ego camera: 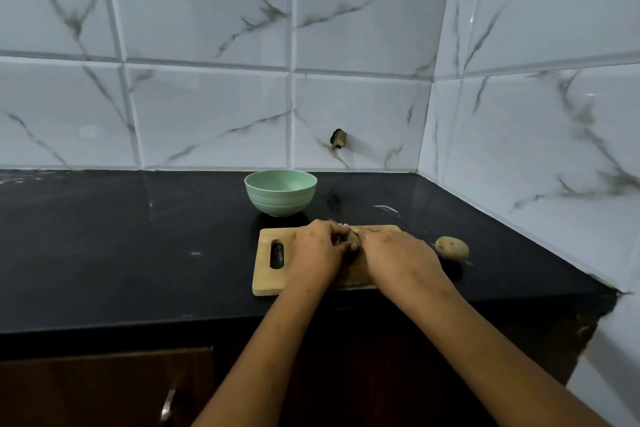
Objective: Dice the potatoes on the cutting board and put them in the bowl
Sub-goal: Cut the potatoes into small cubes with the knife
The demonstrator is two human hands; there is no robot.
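Note:
A wooden cutting board [268, 274] with a handle slot lies on the black counter. My left hand [317, 250] holds a brown potato [352, 237] on the board with curled fingers. My right hand [398, 253] grips a knife; only a thin bit of blade [333, 220] shows beyond the fingers, over the potato. A second whole potato [452, 247] rests on the counter just right of the board. A pale green bowl [280, 197] stands behind the board, and its inside looks empty.
The black counter [121, 246] runs left and ends at a front edge above a wooden cabinet door [104, 388] with a metal handle. White marble tiles [519, 135] close off the back and right sides. A dark hole [338, 139] marks the back wall.

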